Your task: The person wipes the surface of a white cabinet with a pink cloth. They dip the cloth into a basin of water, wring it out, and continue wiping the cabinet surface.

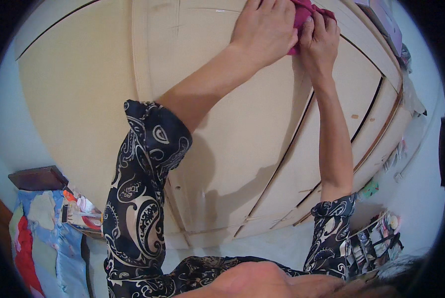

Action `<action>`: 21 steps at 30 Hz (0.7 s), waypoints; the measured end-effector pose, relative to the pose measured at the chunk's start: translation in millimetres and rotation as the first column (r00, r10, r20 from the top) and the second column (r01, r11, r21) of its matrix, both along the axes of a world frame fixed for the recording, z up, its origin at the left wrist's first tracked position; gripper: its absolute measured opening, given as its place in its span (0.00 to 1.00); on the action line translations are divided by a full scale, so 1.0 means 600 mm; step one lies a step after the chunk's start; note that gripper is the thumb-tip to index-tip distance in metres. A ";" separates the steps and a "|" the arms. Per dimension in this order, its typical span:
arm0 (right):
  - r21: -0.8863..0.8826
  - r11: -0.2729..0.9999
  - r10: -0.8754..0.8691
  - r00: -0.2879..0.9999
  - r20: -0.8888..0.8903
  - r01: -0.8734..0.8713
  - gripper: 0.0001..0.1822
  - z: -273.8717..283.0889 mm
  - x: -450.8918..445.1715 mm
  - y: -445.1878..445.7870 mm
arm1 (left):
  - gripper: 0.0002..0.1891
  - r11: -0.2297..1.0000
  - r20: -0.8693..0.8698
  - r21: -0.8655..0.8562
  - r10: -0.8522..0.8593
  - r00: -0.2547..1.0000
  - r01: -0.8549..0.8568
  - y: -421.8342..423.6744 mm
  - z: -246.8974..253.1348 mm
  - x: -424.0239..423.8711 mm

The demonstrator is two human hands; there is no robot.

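Both my hands are raised at the top of the view, close together in front of a cream-coloured wardrobe (pixel 222 156). My left hand (pixel 265 31) has its fingers closed on a magenta cloth (pixel 302 16), at the cloth's left side. On the cloth's right side, my right hand (pixel 319 41) grips it with bent fingers. The cloth is bunched between the hands, and its upper part runs out of the picture. Parts of my left fingertips are hidden. Rolled paisley sleeves cover my upper arms.
A dark box (pixel 39 178) and blue patterned fabric (pixel 71 257) are at the lower left, beside a shelf of small items (pixel 83 214). A rack holding many small things (pixel 375 242) stands at the lower right. A purple flat object (pixel 388 26) lies at the upper right.
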State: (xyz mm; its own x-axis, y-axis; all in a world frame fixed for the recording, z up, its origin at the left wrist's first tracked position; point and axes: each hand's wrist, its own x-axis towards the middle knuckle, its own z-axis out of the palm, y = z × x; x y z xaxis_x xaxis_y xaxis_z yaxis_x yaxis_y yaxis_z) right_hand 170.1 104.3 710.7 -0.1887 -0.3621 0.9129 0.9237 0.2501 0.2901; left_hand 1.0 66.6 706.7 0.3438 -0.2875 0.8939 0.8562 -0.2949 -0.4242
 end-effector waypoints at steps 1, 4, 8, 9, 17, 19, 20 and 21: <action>0.034 0.999 -0.037 0.999 0.033 0.035 0.16 0.004 -0.013 -0.006 | 0.25 0.999 0.021 -0.038 -0.014 1.000 0.015 -0.003 0.002 -0.010; -0.003 1.000 0.027 0.995 0.091 -0.027 0.15 0.004 -0.064 -0.036 | 0.26 0.999 0.086 -0.037 -0.013 0.996 0.016 -0.008 -0.010 -0.043; 0.041 0.990 0.125 0.983 0.132 -0.132 0.14 0.020 -0.139 -0.075 | 0.26 0.999 0.128 0.003 0.039 0.991 -0.040 -0.057 -0.005 -0.106; 0.049 0.985 0.156 0.978 0.141 -0.164 0.14 0.023 -0.152 -0.075 | 0.26 0.997 0.129 -0.043 0.061 0.990 -0.056 -0.071 -0.005 -0.118; 0.017 0.952 0.290 0.920 0.263 -0.305 0.13 0.028 -0.191 -0.091 | 0.25 0.978 0.141 0.094 0.170 0.975 -0.184 -0.077 -0.013 -0.141; 0.008 0.953 0.289 0.921 0.259 -0.302 0.13 0.023 -0.178 -0.078 | 0.24 0.983 0.154 0.027 0.176 0.972 -0.182 -0.083 -0.017 -0.126; 0.008 0.958 0.276 0.925 0.263 -0.288 0.13 0.024 -0.172 -0.077 | 0.24 0.987 0.132 0.013 0.159 0.978 -0.162 -0.082 -0.018 -0.121; 0.007 0.962 0.261 0.928 0.266 -0.273 0.13 0.024 -0.166 -0.076 | 0.24 0.990 0.110 -0.001 0.140 0.984 -0.140 -0.078 -0.019 -0.116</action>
